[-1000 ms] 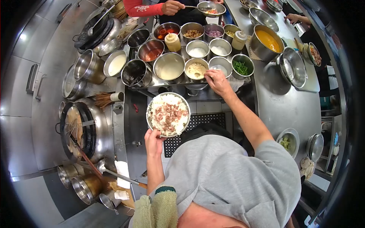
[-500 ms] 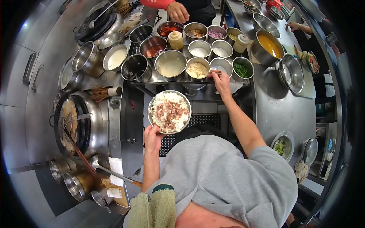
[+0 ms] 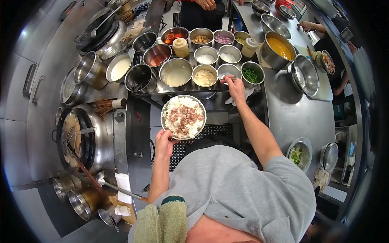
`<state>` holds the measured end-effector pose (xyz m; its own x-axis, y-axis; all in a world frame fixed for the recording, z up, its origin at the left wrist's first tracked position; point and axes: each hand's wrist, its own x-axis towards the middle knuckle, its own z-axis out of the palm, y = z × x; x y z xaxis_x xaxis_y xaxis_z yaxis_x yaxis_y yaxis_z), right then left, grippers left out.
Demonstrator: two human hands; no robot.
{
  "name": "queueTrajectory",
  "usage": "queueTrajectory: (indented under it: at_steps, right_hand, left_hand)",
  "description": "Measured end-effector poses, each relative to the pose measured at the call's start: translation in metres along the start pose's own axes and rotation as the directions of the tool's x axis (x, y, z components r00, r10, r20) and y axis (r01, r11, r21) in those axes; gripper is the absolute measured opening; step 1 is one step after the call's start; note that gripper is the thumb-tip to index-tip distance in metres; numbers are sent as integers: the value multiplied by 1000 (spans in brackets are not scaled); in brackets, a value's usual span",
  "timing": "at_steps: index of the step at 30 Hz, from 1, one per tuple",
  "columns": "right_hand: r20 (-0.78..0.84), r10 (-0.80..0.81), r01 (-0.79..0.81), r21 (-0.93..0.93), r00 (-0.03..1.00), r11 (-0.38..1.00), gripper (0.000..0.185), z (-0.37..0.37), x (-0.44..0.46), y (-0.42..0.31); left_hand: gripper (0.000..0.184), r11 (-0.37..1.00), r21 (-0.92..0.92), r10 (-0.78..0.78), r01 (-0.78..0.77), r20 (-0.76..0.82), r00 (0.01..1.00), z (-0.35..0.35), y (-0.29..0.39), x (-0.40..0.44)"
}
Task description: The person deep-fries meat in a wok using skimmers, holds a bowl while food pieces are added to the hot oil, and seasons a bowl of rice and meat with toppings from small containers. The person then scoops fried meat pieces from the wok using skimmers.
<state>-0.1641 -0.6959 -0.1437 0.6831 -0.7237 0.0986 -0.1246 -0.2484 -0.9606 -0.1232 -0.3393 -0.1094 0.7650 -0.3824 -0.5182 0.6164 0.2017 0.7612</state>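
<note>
"What's nearest?"
"The left hand (image 3: 164, 143), left of center, clamped on the rim of a metal bowl (image 3: 205, 121) of white rice (image 3: 184, 101) and chopped meat (image 3: 183, 117), mid-frame."
"And the right hand (image 3: 235, 88)?"
"Above center, pinching a thin spoon (image 3: 227, 78) beside the tin (image 3: 204, 88) of pale mince (image 3: 204, 77)."
"Farther back?"
"Squeeze bottles (image 3: 180, 49), upper middle, then a co-worker's hand (image 3: 207, 5) at the top edge."

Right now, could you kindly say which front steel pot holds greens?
The rightmost pot, beside the right hand; the other front pots look pale or dark inside.
</note>
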Motion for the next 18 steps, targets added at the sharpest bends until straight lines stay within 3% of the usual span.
queueTrajectory:
  at_steps: [6, 12, 18]
  right_hand:
    - [-29, 57, -56, 35, 998, 998, 30, 1, 3, -3]
    - [-70, -29, 30, 11, 997, 999, 31, 8, 4, 2]
    - [-73, -18, 13, -68, 997, 998, 32, 20, 6, 1]
  left_hand:
    - [23, 999, 39, -30, 29, 37, 999, 4, -1, 7]
    - [17, 999, 20, -44, 44, 34, 998, 1, 0, 11]
    - [26, 996, 52, -70, 68, 36, 997, -18, 2, 19]
